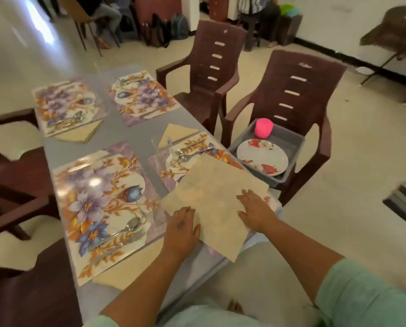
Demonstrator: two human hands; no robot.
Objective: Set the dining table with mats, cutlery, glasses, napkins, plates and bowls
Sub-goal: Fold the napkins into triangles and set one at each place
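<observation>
Napkin [215,204] pressed flat by L hand [182,228] & R hand [256,212], fingers straight.

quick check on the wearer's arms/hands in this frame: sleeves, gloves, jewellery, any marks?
Both hands are bare, with no gloves, rings or watch showing. The left hand has a dark smudge on its back; the right hand shows none. Forearms are uncovered. Short, loose, light mint-green sleeves begin near the elbows.
</observation>
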